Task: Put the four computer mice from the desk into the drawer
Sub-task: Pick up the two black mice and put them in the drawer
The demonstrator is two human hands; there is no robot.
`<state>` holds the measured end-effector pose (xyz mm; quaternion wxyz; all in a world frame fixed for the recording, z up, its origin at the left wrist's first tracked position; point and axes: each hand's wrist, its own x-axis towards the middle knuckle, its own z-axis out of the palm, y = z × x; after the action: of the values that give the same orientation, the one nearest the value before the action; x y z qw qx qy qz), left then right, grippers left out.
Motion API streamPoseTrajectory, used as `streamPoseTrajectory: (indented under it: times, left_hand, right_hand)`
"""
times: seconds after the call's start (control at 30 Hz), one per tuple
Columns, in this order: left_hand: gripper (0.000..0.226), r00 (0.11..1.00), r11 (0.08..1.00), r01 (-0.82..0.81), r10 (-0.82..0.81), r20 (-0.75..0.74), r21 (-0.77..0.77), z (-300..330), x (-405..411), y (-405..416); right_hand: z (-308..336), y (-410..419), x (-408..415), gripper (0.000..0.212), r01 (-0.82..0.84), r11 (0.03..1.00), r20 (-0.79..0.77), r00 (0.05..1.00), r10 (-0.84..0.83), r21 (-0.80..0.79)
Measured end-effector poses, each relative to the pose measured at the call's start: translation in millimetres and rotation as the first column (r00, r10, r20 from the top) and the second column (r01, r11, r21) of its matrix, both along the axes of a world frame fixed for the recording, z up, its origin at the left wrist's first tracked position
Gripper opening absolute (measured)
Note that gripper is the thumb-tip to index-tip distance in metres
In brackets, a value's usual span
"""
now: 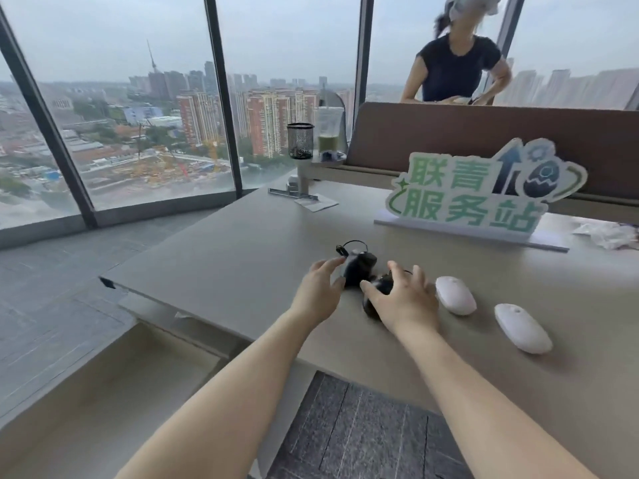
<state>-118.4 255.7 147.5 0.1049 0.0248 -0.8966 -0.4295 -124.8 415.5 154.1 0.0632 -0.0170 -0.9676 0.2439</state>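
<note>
Below the desk's near left edge, the drawer stands open beside my left forearm. On the desk, 2 white mice lie toward the near right: one white mouse nearest the edge, a second white mouse just beyond it. My right hand spreads open-fingered over a black mouse, touching it, not yet closed. My left hand, fingers open, reaches against another black mouse with a looped cable. Farther back stands a green-lettered sign. At the far edge sit a mesh pen cup and a green drink.
</note>
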Motion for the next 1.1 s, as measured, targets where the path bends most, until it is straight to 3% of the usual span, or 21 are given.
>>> streamPoseTrajectory:
  times: [0.23,0.37,0.6,0.73,0.83,0.97,1.1]
  left_hand:
    - [0.051,0.991,0.984,0.073,-0.053,0.126,-0.162,-23.4,-79.8,25.8]
    - [0.046,1.0,0.981,0.012,-0.009,0.016,-0.193,-27.2,-86.7,25.5]
    - [0.041,0.994,0.968,-0.109,0.098,-0.057,-0.226,-28.1,-70.1,26.8]
    - [0.039,0.982,0.974,-0.185,0.179,-0.059,-0.127,-27.5,-39.6,6.6]
    - [0.038,0.962,0.966,-0.255,0.258,-0.085,0.05,-19.4,-4.3,-19.2]
    - [0.033,0.901,0.927,-0.295,0.351,-0.254,0.232,11.2,49.4,-60.1]
    - [0.035,0.798,0.904,-0.347,0.425,-0.427,0.251,60.4,107.9,-101.9]
  right_hand:
    - [-16.3,8.8,-32.1,0.071,-0.026,0.998,0.154,0.988,0.016,0.059]
    - [-18.2,18.2,-37.5,0.059,-0.002,1.0,0.121,0.993,0.001,0.008]
    - [-33.7,20.3,-26.9,0.043,-0.02,0.993,-0.012,1.0,0.022,0.114]
    - [-32.5,22.3,-15.7,0.043,-0.02,1.0,-0.06,0.998,0.021,0.024]
    - [-21.5,13.0,4.6,0.041,-0.08,0.994,-0.166,0.984,0.065,-0.081]
    - [7.2,-22.4,46.3,0.046,-0.25,0.937,-0.306,0.937,0.171,-0.243]
    - [32.0,-74.9,92.1,0.047,-0.419,0.832,-0.409,0.874,0.262,-0.362]
